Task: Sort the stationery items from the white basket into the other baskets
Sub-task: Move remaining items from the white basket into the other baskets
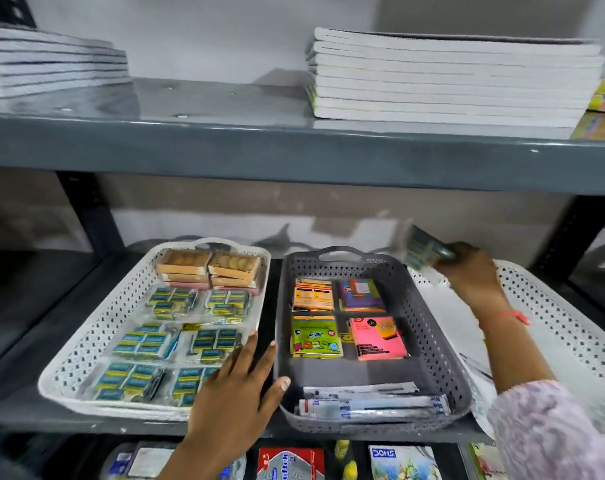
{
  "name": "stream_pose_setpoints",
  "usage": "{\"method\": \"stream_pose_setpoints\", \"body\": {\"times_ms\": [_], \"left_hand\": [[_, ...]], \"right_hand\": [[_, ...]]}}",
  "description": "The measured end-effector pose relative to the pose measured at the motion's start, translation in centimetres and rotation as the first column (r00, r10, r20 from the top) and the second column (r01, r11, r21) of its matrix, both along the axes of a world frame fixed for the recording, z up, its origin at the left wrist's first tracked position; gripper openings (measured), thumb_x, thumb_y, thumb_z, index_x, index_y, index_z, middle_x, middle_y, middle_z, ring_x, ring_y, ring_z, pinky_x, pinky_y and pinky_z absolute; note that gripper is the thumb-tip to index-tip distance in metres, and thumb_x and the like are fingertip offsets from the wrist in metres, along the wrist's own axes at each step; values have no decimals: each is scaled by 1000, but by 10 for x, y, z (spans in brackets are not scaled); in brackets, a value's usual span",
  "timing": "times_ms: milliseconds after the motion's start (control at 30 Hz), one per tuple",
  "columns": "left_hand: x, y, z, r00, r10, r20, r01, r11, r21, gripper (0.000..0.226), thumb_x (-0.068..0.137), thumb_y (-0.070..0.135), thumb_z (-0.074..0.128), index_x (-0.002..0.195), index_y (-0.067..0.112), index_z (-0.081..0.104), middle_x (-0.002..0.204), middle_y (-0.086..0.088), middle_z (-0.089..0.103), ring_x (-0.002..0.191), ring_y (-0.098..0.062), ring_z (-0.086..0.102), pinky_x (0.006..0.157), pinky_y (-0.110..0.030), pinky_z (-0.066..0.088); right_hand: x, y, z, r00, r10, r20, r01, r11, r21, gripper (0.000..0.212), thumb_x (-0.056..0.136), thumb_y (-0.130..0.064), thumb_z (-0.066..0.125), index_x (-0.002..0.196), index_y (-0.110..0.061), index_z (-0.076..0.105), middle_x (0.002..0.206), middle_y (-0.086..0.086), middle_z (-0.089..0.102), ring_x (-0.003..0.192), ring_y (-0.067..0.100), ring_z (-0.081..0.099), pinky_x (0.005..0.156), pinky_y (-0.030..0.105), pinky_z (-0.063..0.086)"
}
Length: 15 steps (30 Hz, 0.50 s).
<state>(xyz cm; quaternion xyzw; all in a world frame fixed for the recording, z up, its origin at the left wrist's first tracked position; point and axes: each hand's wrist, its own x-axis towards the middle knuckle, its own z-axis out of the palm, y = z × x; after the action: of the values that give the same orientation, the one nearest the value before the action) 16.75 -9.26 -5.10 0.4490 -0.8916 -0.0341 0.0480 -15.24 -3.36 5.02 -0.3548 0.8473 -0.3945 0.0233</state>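
Note:
Three baskets stand side by side on the middle shelf. The white basket on the right lies partly under my right arm. Above its far left corner my right hand grips a blurred eraser packet. The grey basket in the middle holds colourful sticky-note pads and flat white packets at its near end. The left white basket holds several blue-and-yellow eraser packets and brown boxes at the back. My left hand rests open on that basket's near right corner, fingers spread over the packets.
A grey metal shelf runs overhead, carrying stacks of white notebooks on the right and on the left. Dark uprights frame the bay. More packaged stationery sits on the shelf below.

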Motion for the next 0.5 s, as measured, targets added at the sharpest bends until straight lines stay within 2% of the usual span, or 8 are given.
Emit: {"method": "stream_pose_setpoints", "body": {"times_ms": [67,100,200,267,333,400,433,500], "left_hand": [[2,0,0,1000,-15,7,15,1000,-3,65,92,56,8,114,27,61,118,-3,65,91,-20,68,51,-31,56],[4,0,0,1000,-15,8,15,1000,-7,64,92,56,9,116,27,60,119,-2,64,93,-19,67,54,-31,56],[21,-5,1,1000,16,-3,-16,1000,-23,64,91,56,9,115,25,60,115,1,66,93,-18,66,56,-32,56],[37,-8,3,998,65,-14,-66,997,-32,68,91,56,8,110,21,63,108,0,68,90,-20,67,56,-35,55],[51,-9,5,993,116,-32,-118,992,-47,69,91,55,8,107,18,65,103,-2,70,88,-23,67,61,-39,55],[57,-8,7,989,144,-43,-147,987,-63,70,91,54,10,107,15,65,101,-4,70,86,-24,68,66,-39,54],[58,-7,6,987,155,-52,-159,984,-77,69,92,53,11,107,14,65,100,-4,71,86,-24,67,69,-39,54],[57,-6,3,984,167,-67,-172,981,-87,67,92,52,13,108,12,65,99,-5,71,84,-23,67,74,-38,52]], "right_hand": [[29,-30,5,982,178,60,-174,982,-71,28,79,-7,62,102,9,65,103,31,67,89,39,64,79,50,52],[44,-43,5,960,268,87,-261,961,-87,24,81,-3,61,101,8,65,100,29,67,86,37,64,77,49,53],[94,-78,-9,869,485,95,-483,874,-41,19,84,-2,59,101,0,68,86,16,64,69,22,57,64,32,48],[125,-97,-23,826,551,120,-557,830,19,22,85,-4,57,103,-1,69,76,6,63,61,16,56,62,31,51],[151,-114,-39,780,591,205,-614,787,63,22,85,-5,58,103,-1,69,71,3,61,51,10,61,56,22,53],[173,-127,-50,745,621,242,-658,745,113,24,83,-7,61,105,-2,69,77,5,66,72,21,73,71,33,60],[182,-133,-55,733,633,248,-675,723,150,25,82,-8,62,105,-2,69,85,10,70,86,31,72,80,41,59],[196,-141,-62,727,647,228,-686,691,229,28,80,-10,59,106,-3,68,103,19,71,99,38,67,86,43,57]]}}
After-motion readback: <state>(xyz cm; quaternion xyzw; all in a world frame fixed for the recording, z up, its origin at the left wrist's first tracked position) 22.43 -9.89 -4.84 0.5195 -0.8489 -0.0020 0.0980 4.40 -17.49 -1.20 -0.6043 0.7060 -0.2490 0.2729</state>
